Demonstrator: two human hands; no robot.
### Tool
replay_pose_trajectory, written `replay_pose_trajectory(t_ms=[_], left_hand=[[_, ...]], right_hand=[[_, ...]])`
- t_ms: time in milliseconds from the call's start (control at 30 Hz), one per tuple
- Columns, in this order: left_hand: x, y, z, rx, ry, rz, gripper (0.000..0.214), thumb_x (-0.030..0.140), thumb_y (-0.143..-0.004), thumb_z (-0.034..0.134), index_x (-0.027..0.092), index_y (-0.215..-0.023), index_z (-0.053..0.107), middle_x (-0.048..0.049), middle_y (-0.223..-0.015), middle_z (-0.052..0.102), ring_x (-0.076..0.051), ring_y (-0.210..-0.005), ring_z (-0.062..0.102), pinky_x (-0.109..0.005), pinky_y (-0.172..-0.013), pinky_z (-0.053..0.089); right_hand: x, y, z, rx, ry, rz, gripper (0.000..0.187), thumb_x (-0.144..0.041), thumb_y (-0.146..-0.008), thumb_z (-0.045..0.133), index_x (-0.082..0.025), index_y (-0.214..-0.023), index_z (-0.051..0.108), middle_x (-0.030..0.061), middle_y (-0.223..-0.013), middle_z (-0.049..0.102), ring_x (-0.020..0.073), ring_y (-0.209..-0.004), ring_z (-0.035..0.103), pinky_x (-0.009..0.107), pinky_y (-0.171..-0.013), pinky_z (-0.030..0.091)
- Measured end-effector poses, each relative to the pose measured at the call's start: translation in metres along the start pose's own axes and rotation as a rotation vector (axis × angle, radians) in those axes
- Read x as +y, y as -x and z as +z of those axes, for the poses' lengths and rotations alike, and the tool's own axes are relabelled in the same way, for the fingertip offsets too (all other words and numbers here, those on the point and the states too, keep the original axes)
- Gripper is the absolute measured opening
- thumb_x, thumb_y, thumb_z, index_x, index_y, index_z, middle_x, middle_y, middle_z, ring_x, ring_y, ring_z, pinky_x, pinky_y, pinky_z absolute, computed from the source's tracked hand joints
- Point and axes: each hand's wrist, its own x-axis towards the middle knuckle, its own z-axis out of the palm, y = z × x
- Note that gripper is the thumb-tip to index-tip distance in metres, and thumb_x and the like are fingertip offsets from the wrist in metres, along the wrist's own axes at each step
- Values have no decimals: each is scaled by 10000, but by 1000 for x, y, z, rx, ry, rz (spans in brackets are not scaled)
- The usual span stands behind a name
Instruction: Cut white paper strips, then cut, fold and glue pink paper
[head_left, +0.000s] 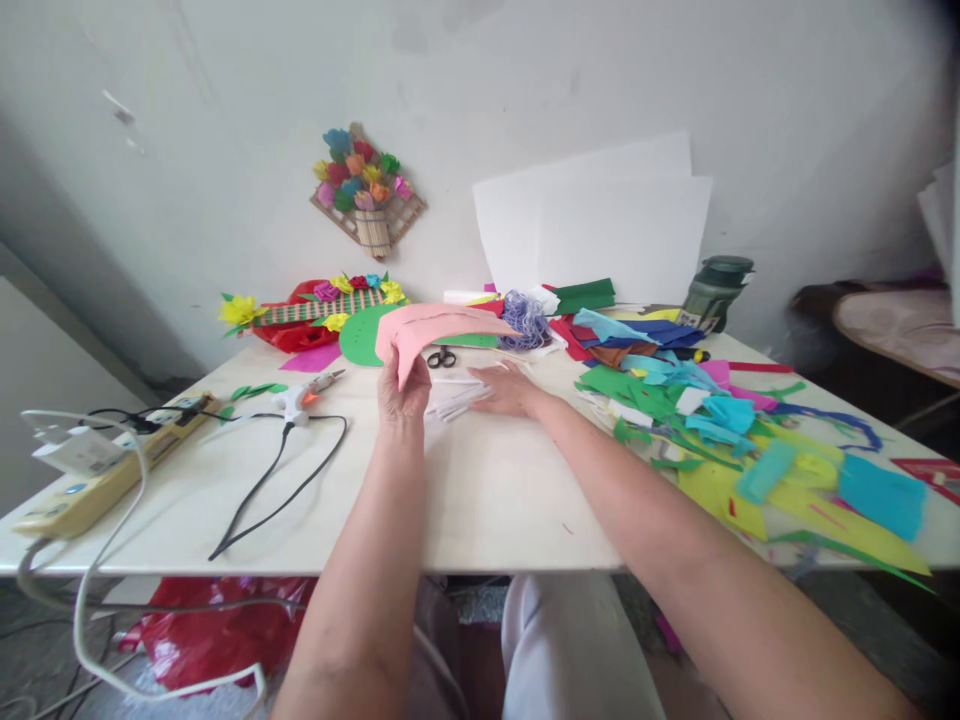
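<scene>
My left hand (405, 390) is closed on a folded pink sheet (442, 325), holding it raised above the table. The sheet's long end droops to the right, over a green oval piece (361, 335) lying behind it. My right hand (508, 388) reaches to the middle of the table, fingers stretched out and apart against a loose pile of thin white strips (456, 398). Some fingertips are hard to make out there. Just behind the strips lie black-handled scissors (442, 358), their blades not visible.
A glue gun (296, 400) with a looped black cord lies left, near a power strip (112, 470). Coloured paper scraps (750, 430) cover the right side. Behind stand purple yarn (523, 320), a green bottle (716, 292) and a paper-flower piece (322, 305). White boards (592, 230) lean on the wall.
</scene>
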Motion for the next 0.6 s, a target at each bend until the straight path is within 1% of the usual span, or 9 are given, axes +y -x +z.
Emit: replay_pose_trajectory(t_ms=[67, 167, 267, 367, 433, 500, 567, 600], left_hand=[[1, 0, 0, 23, 7, -6, 173, 156, -874, 442, 162, -878, 615, 38, -628, 666, -30, -598, 622, -107, -760, 480], [3, 2, 1, 61, 38, -13, 205, 154, -887, 409, 161, -941, 607, 35, -651, 667, -29, -639, 629, -101, -799, 465], [3, 4, 1, 62, 38, -11, 214, 150, -890, 398, 160, -939, 607, 28, -674, 672, -33, -662, 634, -100, -788, 469], [-1, 4, 0, 29, -18, -15, 178, 156, -878, 434, 161, -914, 609, 29, -656, 672, -34, -610, 628, -104, -728, 489], [-5, 5, 1, 17, -48, -37, 171, 161, -873, 448, 165, -933, 607, 32, -637, 667, -33, -588, 624, -102, -704, 493], [-11, 7, 3, 18, -45, -70, 181, 154, -875, 437, 161, -946, 604, 28, -635, 666, -34, -588, 624, -102, -698, 494], [-16, 10, 4, 28, -41, -108, 182, 132, -870, 432, 148, -933, 602, 16, -647, 669, -42, -593, 626, -107, -685, 495], [-19, 10, 3, 34, -55, -128, 170, 121, -861, 444, 143, -919, 602, 10, -653, 670, -47, -594, 627, -111, -673, 496]], right_hand=[[-4, -2, 1, -6, 1, 1, 775, -592, -735, 518, -184, -1368, 336, 112, -1335, 456, 269, -1229, 396, 442, -1041, 190], [-4, -6, 3, 33, 8, -8, 617, -509, -761, 548, -201, -1289, 462, 97, -1259, 528, 255, -1138, 468, 379, -953, 314], [-2, -9, 5, 63, 37, -38, 398, -407, -808, 537, -201, -1144, 594, 88, -1127, 596, 218, -1047, 512, 329, -888, 357], [-1, -9, 7, 96, 92, -24, 287, -340, -840, 504, -203, -1049, 645, 83, -1055, 615, 200, -1011, 519, 313, -865, 367], [-1, -8, 9, 114, 135, 23, 281, -315, -854, 477, -193, -1040, 649, 88, -1052, 617, 207, -1016, 515, 323, -870, 369], [-1, -6, 10, 129, 165, 63, 298, -307, -858, 458, -191, -1066, 638, 90, -1094, 610, 226, -1040, 508, 354, -893, 363], [-2, -3, 9, 144, 157, 57, 365, -338, -830, 493, -202, -1155, 587, 84, -1219, 554, 252, -1117, 472, 403, -951, 328], [-3, -1, 7, 151, 134, 39, 438, -362, -802, 527, -208, -1212, 542, 81, -1291, 501, 264, -1170, 435, 427, -985, 298]])
